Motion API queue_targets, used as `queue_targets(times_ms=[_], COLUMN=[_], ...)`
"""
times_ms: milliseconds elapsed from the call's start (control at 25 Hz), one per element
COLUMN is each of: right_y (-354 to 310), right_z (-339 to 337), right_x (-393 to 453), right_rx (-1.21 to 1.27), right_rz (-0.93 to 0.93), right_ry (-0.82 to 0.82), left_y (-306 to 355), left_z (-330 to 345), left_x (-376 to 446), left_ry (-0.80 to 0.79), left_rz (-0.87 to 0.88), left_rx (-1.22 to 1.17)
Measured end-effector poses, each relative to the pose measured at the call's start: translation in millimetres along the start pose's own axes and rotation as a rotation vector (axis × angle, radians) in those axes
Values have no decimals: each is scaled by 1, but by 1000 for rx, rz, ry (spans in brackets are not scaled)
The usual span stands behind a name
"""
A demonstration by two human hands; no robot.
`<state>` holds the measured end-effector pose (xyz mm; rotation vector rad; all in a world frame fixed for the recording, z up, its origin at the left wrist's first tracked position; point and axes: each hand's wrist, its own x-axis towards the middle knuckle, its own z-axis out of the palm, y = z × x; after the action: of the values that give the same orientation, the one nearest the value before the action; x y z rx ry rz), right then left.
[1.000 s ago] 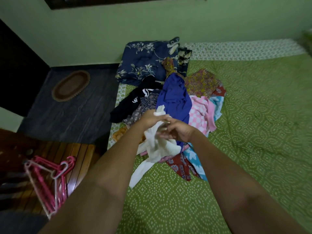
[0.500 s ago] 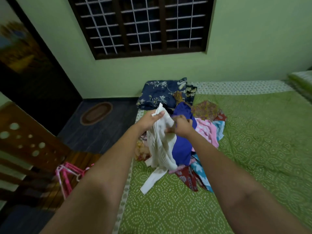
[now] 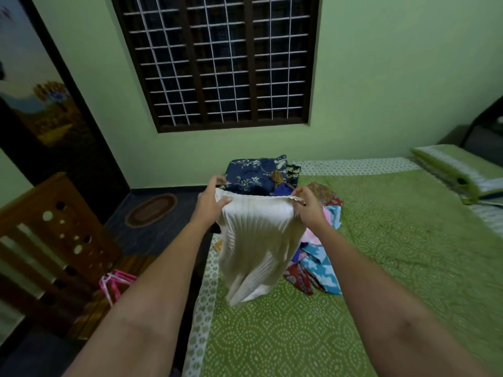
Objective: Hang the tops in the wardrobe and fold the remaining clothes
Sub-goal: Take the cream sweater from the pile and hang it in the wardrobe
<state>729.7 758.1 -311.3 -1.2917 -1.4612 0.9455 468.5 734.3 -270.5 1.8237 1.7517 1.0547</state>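
Green bedroom, pink hangers (image 3: 115,284) down on the floor left. Left hand (image 3: 211,202) and right hand (image 3: 307,204) each pinch a top corner of the white ribbed top (image 3: 255,240), hanging lengthwise over the bed (image 3: 394,254); left hand's nearer the hangers.

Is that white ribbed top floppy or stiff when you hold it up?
Probably floppy: the white ribbed top hangs limp from the left hand and right hand, sagging between them. Likely light, since pinched edges carry it.
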Motion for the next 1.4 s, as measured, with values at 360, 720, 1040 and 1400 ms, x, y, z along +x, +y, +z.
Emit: queue_targets(times_ms=[360, 720, 1040, 1400], right_y=[-29, -17, -14, 32], right_z=[-39, -42, -26, 7], right_x=[-57, -112, -143, -143], right_rx=[-300, -429, -861, -1394], right_rz=[-133, -98, -149, 115], right_ry=[-84, -124, -543, -850], left_y=[32, 21, -3, -7], left_z=[-21, -2, 22, 41], left_x=[-66, -104, -132, -155], left_ry=[-418, -630, -765, -750], left_rz=[300, 237, 65, 51], left_rx=[463, 533, 673, 705])
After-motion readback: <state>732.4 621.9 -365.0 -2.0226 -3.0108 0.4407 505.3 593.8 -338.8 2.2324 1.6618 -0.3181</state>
